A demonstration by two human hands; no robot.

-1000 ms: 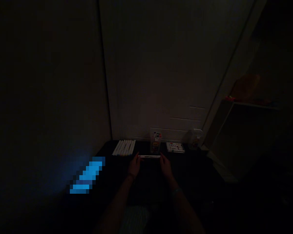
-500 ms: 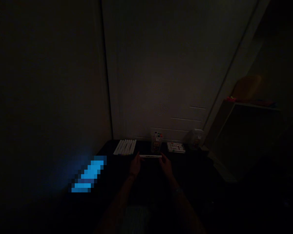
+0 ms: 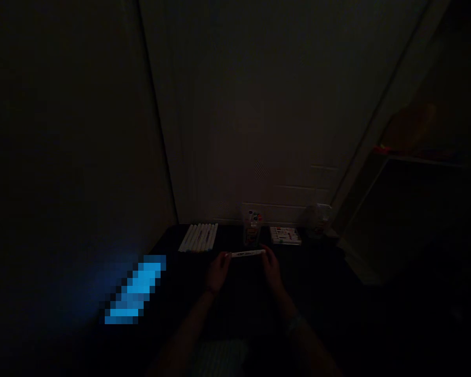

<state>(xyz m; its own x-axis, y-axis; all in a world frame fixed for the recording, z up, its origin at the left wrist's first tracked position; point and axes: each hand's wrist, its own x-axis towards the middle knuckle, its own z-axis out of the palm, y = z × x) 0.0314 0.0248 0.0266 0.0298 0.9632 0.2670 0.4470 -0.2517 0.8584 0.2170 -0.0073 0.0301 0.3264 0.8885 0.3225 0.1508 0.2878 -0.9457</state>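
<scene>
A white marker (image 3: 246, 254) is stretched level between my two hands, above the dark table. Its left end sits in the closed fingers of my left hand (image 3: 219, 268). My right hand (image 3: 272, 266) pinches the other end. Just behind the marker stands a clear plastic container (image 3: 251, 230) with several coloured marker tips showing at its top. To the left lies a row of several white markers (image 3: 199, 237), side by side. A flat stack of white markers (image 3: 286, 235) lies right of the container. The scene is very dark, so finger detail is faint.
Another clear container (image 3: 318, 220) stands at the back right. A bright blue, pixelated screen-like patch (image 3: 135, 290) glows at the left. Behind the table (image 3: 243, 298) rises a pale panel (image 3: 235, 131). A shelf unit (image 3: 412, 209) stands at the right.
The marker has shifted slightly right and tilted, its right end now a little higher. Both hands moved with it, still holding its ends. The camera view has shifted a little.
</scene>
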